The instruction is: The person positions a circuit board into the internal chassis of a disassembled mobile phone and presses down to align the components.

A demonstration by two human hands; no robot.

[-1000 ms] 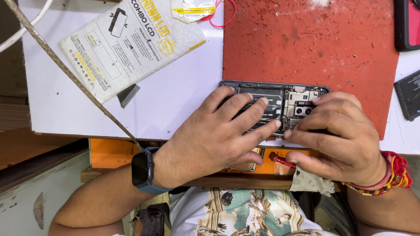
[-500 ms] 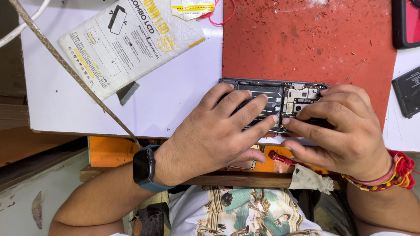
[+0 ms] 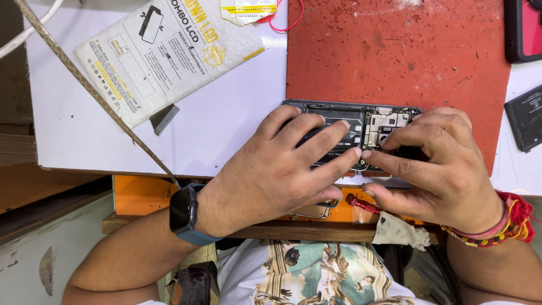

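White bench top (image 3: 226, 130) is carrying a worn red work mat (image 3: 395, 56) on its right half, and an opened smartphone (image 3: 361, 121) with its back cover off is lying flat across the near edge of that mat, its left end reaching onto the white surface. Inside the dark frame, a metal-shielded board section (image 3: 387, 124) is showing near the right end. The left hand (image 3: 271, 169) is lying over the phone's left and middle part, fingers spread and pressing down on it rather than curling around anything. The right hand (image 3: 446, 164) is covering the phone's right end, its fingertips pinching together at the inner parts beside the board; what they are gripping, if anything, cannot be told. A small red-handled tool (image 3: 361, 203) is poking out under the right hand near the bench edge, just beside a scrap of dirty cloth (image 3: 398, 231). A dark smartwatch (image 3: 183, 212) is sitting on the left wrist and red and yellow thread bands (image 3: 505, 223) are circling the right wrist. Farther out, a white padded parts pouch (image 3: 164, 51) is lying at the bench's far left, with a small grey wedge (image 3: 164, 117) just below it, and a braided cord (image 3: 84, 85) is crossing diagonally in front. A flat black battery (image 3: 528, 116) is resting at the right edge, well apart from the phone.
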